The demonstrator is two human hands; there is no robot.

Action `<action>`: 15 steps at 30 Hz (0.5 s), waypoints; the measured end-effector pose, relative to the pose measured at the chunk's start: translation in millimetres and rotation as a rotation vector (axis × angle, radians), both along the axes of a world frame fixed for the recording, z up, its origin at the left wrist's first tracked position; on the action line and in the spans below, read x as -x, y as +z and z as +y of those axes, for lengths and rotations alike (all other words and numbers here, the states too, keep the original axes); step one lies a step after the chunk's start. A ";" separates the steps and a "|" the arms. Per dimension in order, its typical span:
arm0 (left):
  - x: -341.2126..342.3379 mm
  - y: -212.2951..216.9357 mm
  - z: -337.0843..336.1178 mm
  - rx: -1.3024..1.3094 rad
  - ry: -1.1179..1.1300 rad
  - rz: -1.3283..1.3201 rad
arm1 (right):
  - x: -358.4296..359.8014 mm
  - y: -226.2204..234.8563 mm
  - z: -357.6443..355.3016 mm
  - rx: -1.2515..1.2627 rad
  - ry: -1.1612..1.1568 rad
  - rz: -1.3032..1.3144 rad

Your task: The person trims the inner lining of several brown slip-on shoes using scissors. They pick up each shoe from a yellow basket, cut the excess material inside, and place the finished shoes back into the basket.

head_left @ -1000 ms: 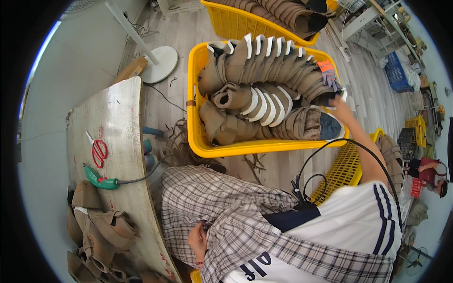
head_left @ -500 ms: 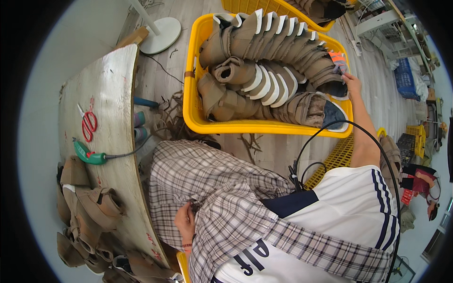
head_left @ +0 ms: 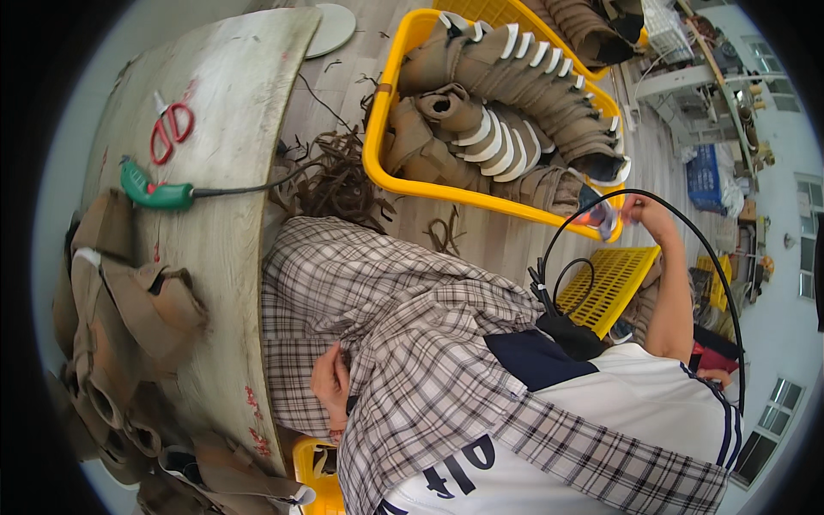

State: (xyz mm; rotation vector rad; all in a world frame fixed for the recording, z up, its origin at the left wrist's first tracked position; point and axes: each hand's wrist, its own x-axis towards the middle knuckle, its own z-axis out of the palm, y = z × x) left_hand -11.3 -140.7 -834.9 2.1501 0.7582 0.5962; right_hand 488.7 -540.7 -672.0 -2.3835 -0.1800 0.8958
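My right hand [head_left: 645,215] is closed on a small orange and grey piece [head_left: 608,220], smeared by motion, at the near right corner of a yellow crate [head_left: 481,199]. Inside the crate, brown shoe uppers [head_left: 524,81] with white edges are nested in curved rows. My left hand [head_left: 330,379] rests against the plaid apron [head_left: 386,283] over my lap, fingers curled together; whatever they hold is hidden. On the worktable [head_left: 232,129] to the left lie red-handled scissors [head_left: 172,130] and a green corded hand tool [head_left: 159,190].
More brown uppers [head_left: 116,318] are piled along the table's left side. Brown scrap strips [head_left: 339,184] litter the floor beside the crate. A black cable [head_left: 738,343] arches near my right arm. A yellow perforated basket [head_left: 614,287] stands below the crate's right corner.
My right hand has moved from the crate's far right side to its near right corner, carrying the orange and grey piece. The view has shifted; my left hand stays at the apron.
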 end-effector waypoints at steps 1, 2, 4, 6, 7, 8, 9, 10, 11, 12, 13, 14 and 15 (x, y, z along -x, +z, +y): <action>1.7 2.5 -0.4 0.055 0.019 -0.001 | 20.4 35.9 36.9 0.135 0.104 0.112; 5.9 2.7 -6.4 0.153 0.082 -0.024 | 35.7 53.2 90.4 0.262 0.246 0.223; 0.3 24.8 0.0 0.384 0.120 -0.081 | 68.1 84.1 134.7 0.099 0.373 0.364; -11.4 57.9 15.1 0.556 0.051 -0.199 | 109.1 102.4 191.9 -0.230 0.521 0.514; -23.1 80.5 21.5 0.582 0.010 -0.270 | 130.7 102.6 223.4 -0.330 0.679 0.519; -31.6 101.4 32.0 0.540 -0.137 -0.254 | 154.7 102.4 255.3 -0.426 0.838 0.520; -46.0 114.9 39.2 0.436 -0.295 -0.257 | 179.3 88.7 276.8 -0.530 0.900 0.526; -56.4 130.8 44.7 0.353 -0.439 -0.265 | 202.1 74.8 294.5 -0.641 0.970 0.544; -62.8 131.5 46.7 0.326 -0.543 -0.277 | 219.5 68.9 309.2 -0.676 0.943 0.535; -66.5 138.0 44.0 0.506 -0.589 -0.353 | 231.9 66.2 320.9 -0.711 0.924 0.534; -65.0 141.3 40.4 0.644 -0.628 -0.356 | 241.2 59.5 326.5 -0.767 0.815 0.544; -64.3 140.5 33.6 0.789 -0.630 -0.442 | 249.7 54.1 331.7 -0.768 0.827 0.501; -64.2 128.5 22.9 0.733 -0.542 -0.434 | 256.7 51.1 334.4 -0.764 0.834 0.459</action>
